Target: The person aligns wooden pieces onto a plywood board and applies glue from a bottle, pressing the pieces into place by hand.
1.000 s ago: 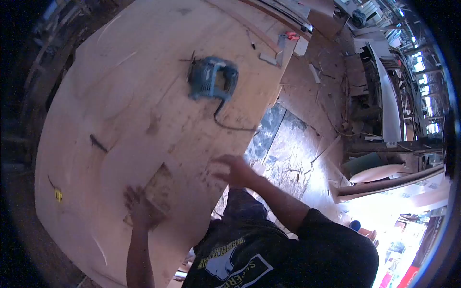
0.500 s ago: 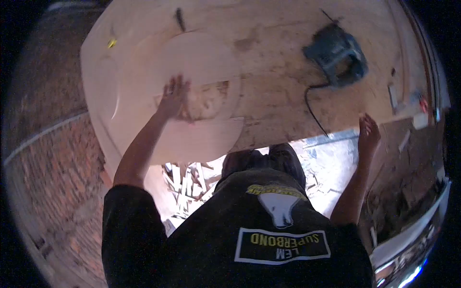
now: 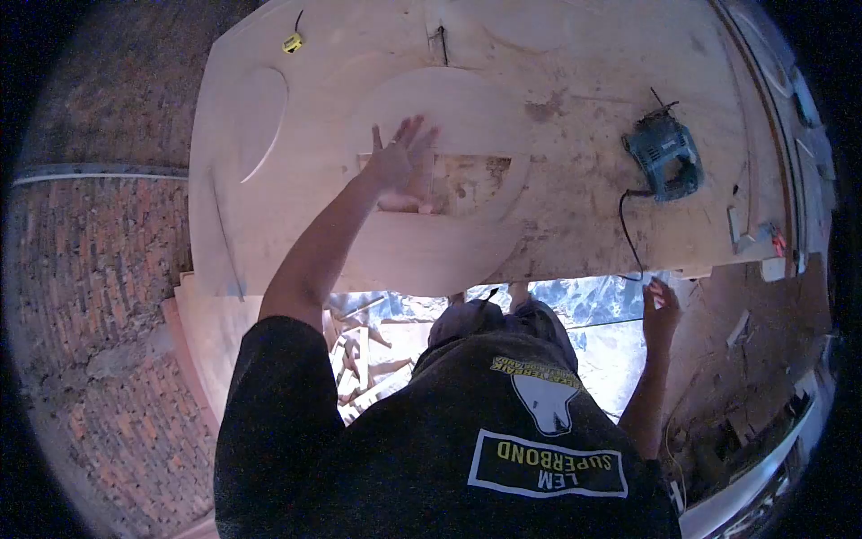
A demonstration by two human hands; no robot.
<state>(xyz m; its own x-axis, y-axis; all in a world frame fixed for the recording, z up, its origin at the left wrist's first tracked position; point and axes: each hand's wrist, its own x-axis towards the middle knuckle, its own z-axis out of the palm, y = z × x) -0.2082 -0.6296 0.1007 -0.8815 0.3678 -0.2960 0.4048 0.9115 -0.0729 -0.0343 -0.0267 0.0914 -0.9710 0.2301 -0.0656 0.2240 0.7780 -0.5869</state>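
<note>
My left hand [image 3: 395, 166], its fingers spread, is over the left side of a round pale wooden board [image 3: 431, 103]. A rectangular opening in that board shows stained wood beneath it. Just off the front edge of the large wooden worktop [image 3: 575, 189], my right hand [image 3: 662, 307] hangs with loosely curled fingers and the thumb apart; no object shows in it. Close to that hand, the black cord [image 3: 626, 229] of a teal jigsaw [image 3: 663, 154] runs down to the edge. The jigsaw lies on the right part of the worktop.
A yellow tape measure [image 3: 293, 42] lies at the far left, with a curved cut-out [image 3: 265, 126] nearer me. A thin dark tool [image 3: 442, 45] rests beyond the round board. Wood offcuts [image 3: 364, 359] are piled below the edge. A brick surface [image 3: 99, 296] is at left.
The view has shifted, so the worktop sits further right. My left hand's fingers have spread over the round board. My right hand has come nearer my body, below the worktop edge.
</note>
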